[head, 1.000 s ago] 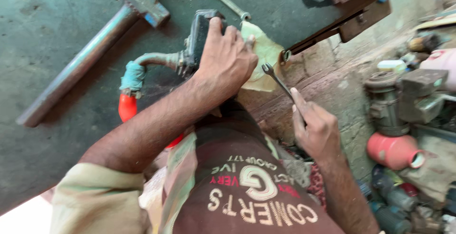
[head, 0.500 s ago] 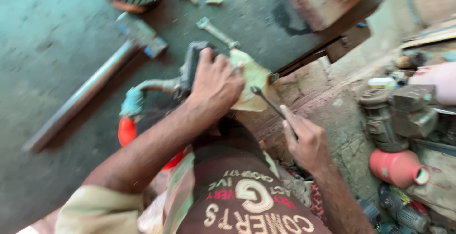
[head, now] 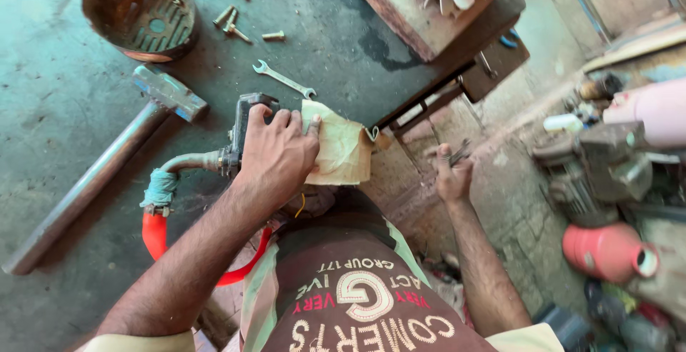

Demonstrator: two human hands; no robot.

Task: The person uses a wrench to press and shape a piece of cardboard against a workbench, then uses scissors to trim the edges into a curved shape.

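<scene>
**Both hands closed over their work**

Our left hand (head: 275,155) grips the dark motor part (head: 246,127) beside the cloth (head: 341,153); our right hand (head: 452,177) is closed around a small tool (head: 459,153). Farther off, a wrench (head: 284,79) and hammer (head: 107,162) lie on the floor.

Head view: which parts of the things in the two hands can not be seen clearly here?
- Dark pump body: mostly covered by the left hand and a tan cloth.
- Tool in the right hand: blurred, only a thin metal tip shows; its kind is unclear.
- Red hose: runs under the left forearm and the shirt.
- Hammer handle: far end cut by the left edge.
</scene>
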